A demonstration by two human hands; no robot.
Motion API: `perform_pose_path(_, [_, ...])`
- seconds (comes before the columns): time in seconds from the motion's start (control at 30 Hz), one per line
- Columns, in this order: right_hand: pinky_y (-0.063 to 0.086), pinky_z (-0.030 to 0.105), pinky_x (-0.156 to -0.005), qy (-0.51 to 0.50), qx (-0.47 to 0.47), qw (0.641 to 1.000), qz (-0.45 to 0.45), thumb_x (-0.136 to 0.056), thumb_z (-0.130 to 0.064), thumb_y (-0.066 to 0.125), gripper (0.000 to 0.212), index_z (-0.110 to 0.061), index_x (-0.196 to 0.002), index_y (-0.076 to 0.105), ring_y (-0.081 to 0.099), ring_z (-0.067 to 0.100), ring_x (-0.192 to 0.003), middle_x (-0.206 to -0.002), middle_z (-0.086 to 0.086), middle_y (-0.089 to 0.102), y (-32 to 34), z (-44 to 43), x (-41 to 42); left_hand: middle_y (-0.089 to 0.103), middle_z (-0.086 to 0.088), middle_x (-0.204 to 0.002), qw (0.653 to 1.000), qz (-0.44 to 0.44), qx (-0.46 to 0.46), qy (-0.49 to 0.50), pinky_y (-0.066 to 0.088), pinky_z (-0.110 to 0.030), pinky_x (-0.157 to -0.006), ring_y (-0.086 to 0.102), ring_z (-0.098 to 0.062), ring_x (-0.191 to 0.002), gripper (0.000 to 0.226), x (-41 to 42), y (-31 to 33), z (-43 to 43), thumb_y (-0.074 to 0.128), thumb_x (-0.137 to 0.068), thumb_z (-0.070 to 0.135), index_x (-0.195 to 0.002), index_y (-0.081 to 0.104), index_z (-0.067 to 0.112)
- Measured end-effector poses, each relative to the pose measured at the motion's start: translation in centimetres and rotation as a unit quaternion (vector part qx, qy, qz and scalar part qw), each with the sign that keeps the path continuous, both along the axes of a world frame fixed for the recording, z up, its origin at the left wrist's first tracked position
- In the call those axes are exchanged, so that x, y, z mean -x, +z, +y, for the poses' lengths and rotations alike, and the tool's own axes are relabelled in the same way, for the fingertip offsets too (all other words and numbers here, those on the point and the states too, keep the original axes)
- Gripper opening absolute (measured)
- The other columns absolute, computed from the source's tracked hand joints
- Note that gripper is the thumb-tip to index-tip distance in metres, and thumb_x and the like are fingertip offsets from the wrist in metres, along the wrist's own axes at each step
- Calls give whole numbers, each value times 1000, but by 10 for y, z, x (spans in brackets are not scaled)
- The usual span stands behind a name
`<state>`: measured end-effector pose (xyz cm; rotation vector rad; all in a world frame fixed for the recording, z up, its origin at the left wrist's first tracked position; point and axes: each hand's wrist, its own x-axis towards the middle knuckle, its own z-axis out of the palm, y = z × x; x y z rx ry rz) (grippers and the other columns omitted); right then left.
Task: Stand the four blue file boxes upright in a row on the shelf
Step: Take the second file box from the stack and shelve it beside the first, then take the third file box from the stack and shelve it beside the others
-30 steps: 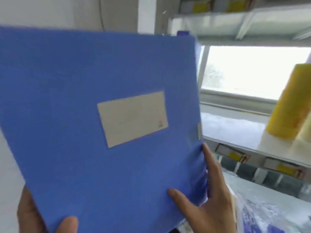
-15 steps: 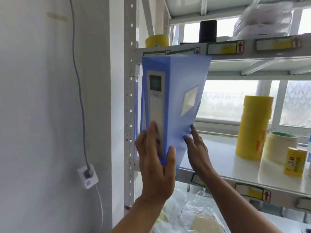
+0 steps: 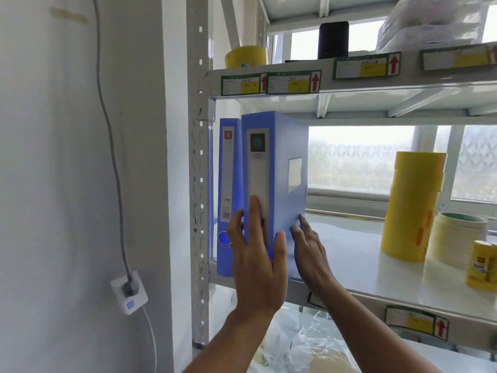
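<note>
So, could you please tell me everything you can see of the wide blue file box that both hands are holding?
The wide blue plastic-looking file box stands upright at the shelf's left end, beside a narrower blue file box; whether they touch is unclear. Its spine faces out with a long grey label strip topped by a dark square emblem; its right side bears a pale rectangular label. The left hand covers the lower spine; the right hand presses its lower right side. Its base is hidden.

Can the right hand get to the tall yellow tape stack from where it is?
Probably yes: the shelf between the right hand and the yellow tape stack lies bare, though the hand now steadies the blue file box.
</note>
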<state>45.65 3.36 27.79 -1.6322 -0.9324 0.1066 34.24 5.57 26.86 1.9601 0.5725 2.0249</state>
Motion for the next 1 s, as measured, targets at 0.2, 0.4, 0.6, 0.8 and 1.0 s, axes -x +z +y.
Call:
perform_pose_path(0.2, [47,50,-106,34,10,995,93,-86,-59,34,58,-26,-121,66,63,29,-117,-127,6,69,-4,37,-27,11,-13,-171,986,140,10,86,36,-41,-119,19,-28,-156,69,-47,7,28,45,-105,30,-161,11,8])
perform_pose_path(0.4, [52,34,-75,77,20,979,190,-106,-36,36,34,-15,-113,62,64,16,-89,-100,-2,67,13,32,-16,23,-20,-166,984,154,35,83,37,-45,-117,30,-37,-151,79,-46,11,36,65,-97,23,-157,20,-1])
perform_pose_path(0.6, [42,17,-79,-80,-120,989,-29,-99,-20,52,32,-12,-127,65,63,16,-107,-124,9,66,-11,-18,19,10,11,-170,987,156,31,-37,9,-12,-122,9,-2,-155,64,35,-35,-19,35,-104,40,-160,9,28])
perform_pose_path(0.8, [45,9,-65,120,-93,974,-169,-87,-5,61,18,-13,-100,71,64,4,-83,-93,-4,66,-106,-72,131,57,11,-123,963,140,231,17,48,-31,-93,59,-14,-106,33,176,-163,-36,46,-97,29,-126,60,22])
perform_pose_path(1.0, [47,34,-92,317,318,872,-195,-85,-38,61,47,-20,-129,60,62,23,-110,-119,3,64,-247,-33,213,51,-1,-136,808,206,530,152,44,-30,-105,54,-24,-127,42,302,-300,-46,57,-98,16,-140,53,14])
